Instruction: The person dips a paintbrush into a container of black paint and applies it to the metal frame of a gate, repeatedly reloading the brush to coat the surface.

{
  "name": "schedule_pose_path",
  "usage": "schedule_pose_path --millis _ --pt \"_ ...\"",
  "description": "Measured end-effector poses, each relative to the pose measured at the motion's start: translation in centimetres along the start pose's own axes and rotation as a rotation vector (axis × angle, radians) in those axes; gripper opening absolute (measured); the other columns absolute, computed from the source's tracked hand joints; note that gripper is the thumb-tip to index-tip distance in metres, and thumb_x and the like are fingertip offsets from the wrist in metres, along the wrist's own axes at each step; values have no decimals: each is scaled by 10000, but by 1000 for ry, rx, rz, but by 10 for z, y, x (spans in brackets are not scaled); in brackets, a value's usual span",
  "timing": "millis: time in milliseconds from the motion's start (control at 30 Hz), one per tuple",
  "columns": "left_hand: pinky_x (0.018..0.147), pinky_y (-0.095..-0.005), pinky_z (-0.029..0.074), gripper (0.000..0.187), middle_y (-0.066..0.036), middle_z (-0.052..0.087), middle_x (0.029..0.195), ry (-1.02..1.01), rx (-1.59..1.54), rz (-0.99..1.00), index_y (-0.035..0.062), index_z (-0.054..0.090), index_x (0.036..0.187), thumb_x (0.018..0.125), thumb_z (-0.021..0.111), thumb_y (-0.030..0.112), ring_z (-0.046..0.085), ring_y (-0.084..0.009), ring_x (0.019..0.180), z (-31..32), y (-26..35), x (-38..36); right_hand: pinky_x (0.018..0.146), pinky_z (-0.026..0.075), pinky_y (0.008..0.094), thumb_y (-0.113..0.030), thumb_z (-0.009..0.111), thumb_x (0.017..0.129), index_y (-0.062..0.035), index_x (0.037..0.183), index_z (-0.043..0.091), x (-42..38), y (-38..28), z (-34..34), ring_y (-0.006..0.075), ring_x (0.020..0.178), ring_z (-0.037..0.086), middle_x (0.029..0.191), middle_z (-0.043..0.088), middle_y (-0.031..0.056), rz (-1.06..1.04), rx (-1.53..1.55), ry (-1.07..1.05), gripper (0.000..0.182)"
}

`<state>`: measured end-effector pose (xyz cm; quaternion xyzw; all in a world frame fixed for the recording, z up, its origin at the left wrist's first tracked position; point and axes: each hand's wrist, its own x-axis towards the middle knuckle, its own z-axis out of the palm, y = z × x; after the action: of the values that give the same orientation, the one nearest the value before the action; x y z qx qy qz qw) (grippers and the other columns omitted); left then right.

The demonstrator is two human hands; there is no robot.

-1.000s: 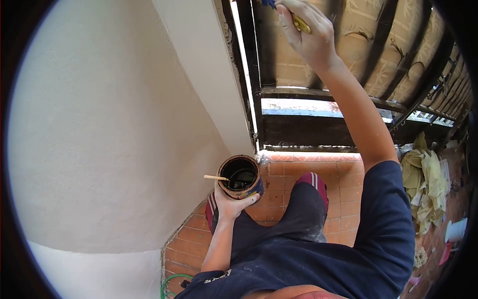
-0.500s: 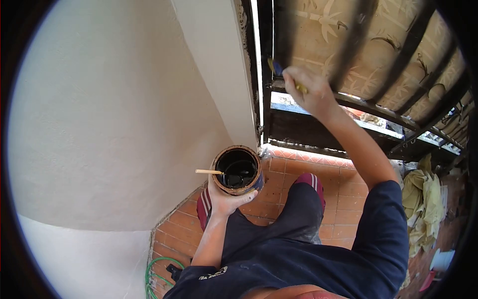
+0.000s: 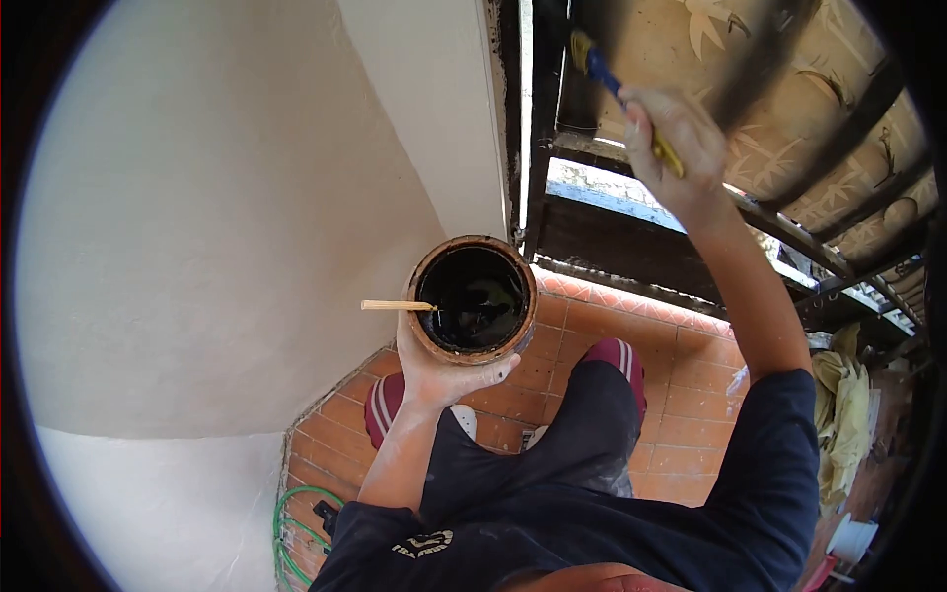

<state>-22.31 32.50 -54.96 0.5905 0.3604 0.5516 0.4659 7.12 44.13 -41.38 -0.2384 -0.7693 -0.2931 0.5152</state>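
My left hand (image 3: pixel 439 380) is wrapped round the lower side of a round paint can (image 3: pixel 525 331) with a brown, paint-stained rim. Dark, glossy paint (image 3: pixel 473 306) lies inside it, and a thin wooden stick (image 3: pixel 390 306) rests across the rim at the left. Up at the right, my right hand (image 3: pixel 681 143) grips a paintbrush (image 3: pixel 607 77) with a blue and yellow handle. Its bristles are up against or close to a dark bar of the metal gate (image 3: pixel 582 138); contact cannot be made out.
A pale wall (image 3: pixel 227 247) stands close on the left. Below lies a tiled floor (image 3: pixel 691 395). A green hose (image 3: pixel 286 523) is at lower left, crumpled cloth or sheeting (image 3: pixel 838 414) at right, and a white container (image 3: pixel 851 538) at lower right. Patterned sheeting (image 3: pixel 671 69) shows behind the gate bars.
The paint can and my left hand have come up and look larger. My right hand has moved right and slightly up, and the brush has risen along the gate.
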Motion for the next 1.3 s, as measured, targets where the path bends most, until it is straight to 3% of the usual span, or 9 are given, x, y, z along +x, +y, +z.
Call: schedule_pose_path --millis 167,300,500,567,667,767,967,1100,1300 --pt "1007 -376 581 949 -133 649 1268 -20 -33 18 -19 502 1361 582 1002 191 676 -236 1168 -9 -9 12 644 551 343 49 723 875 -13 1020 650 -42 -18 3 263 708 684 854 696 111 246 132 -138 173" --pt "1011 -373 579 943 -128 655 1264 -48 -39 29 -13 510 1356 584 1004 208 677 -235 1167 -15 -21 22 637 551 345 39 723 881 -17 1019 655 -17 -19 2 258 691 684 854 693 111 239 93 -87 164" --pt "1020 -374 576 986 -130 642 1286 -108 -30 40 -9 497 1368 567 1018 230 671 -233 1181 -14 -36 40 614 544 316 38 728 899 -8 1004 672 27 1 6 226 661 673 837 703 96 75 -24 97 127" --pt "1023 -375 576 996 -132 638 1291 -140 -67 41 -7 491 1371 564 1021 237 670 -233 1183 -12 -37 47 709 577 261 31 617 1010 106 1092 634 35 -2 0 167 780 720 1001 729 145 -2 -118 72 112" --pt "1028 -376 574 1010 -134 634 1298 -180 -102 44 -4 484 1375 561 1025 249 668 -235 1188 -11 -46 54 714 574 265 40 601 1012 113 1112 610 41 -13 -1 169 779 709 1002 728 158 -96 -225 99 124" --pt "1029 -376 574 1014 -137 633 1299 -191 -107 33 -3 479 1377 562 1025 256 667 -237 1189 -10 -53 59 628 548 318 65 714 891 40 1007 667 19 -15 15 241 667 673 861 720 101 30 -91 183 128" --pt "1027 -380 571 1003 -137 639 1287 -199 -78 54 -5 492 1368 566 1026 275 668 -241 1188 -11 -66 67 627 549 340 112 681 857 45 1013 656 -38 -41 18 258 693 680 869 706 122 229 -44 -35 171" --pt "1027 -381 568 1007 -140 646 1282 -195 -76 30 -11 503 1363 561 1030 294 668 -237 1185 -10 -66 69 608 541 331 88 695 871 18 985 656 -34 -51 11 261 647 664 837 691 118 303 26 27 140" --pt "1028 -382 567 1005 -133 650 1285 -204 -87 37 -9 505 1365 563 1027 300 670 -235 1183 -6 -69 71 591 527 306 62 729 873 -8 964 661 15 -18 18 238 637 668 813 682 95 135 -131 96 133"
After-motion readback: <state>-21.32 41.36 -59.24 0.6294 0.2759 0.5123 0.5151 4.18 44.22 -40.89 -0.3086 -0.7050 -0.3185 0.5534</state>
